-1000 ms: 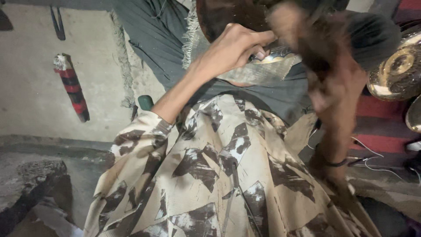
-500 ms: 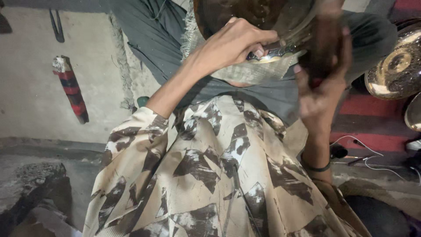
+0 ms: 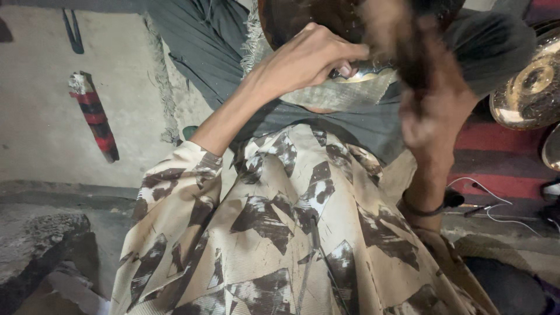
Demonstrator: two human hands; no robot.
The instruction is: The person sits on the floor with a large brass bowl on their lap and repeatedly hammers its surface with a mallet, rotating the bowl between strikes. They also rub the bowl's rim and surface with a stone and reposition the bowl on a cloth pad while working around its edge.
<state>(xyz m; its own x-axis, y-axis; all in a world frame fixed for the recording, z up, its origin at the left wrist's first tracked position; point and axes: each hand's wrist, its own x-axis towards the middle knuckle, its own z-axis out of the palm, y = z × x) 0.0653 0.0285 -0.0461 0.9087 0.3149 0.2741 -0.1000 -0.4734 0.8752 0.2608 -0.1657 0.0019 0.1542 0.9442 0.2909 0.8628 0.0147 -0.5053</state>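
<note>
The left hand [image 3: 303,61] grips a round metal bowl [image 3: 350,76] on the lap; the right hand [image 3: 434,108] is blurred beside it.

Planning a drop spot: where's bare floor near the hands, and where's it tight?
Free: the pale floor left of the left hand, between the red-and-black striped stick and the rock. Crowded: the lap, where both hands work a metal bowl, the right hand blurred; brass dishes and a white cable on the right.

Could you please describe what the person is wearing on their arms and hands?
Both hands are bare, without gloves. The left arm is bare below a cream sleeve with dark brown patches. The right wrist carries a thin dark band; the right hand is motion-blurred.
</note>
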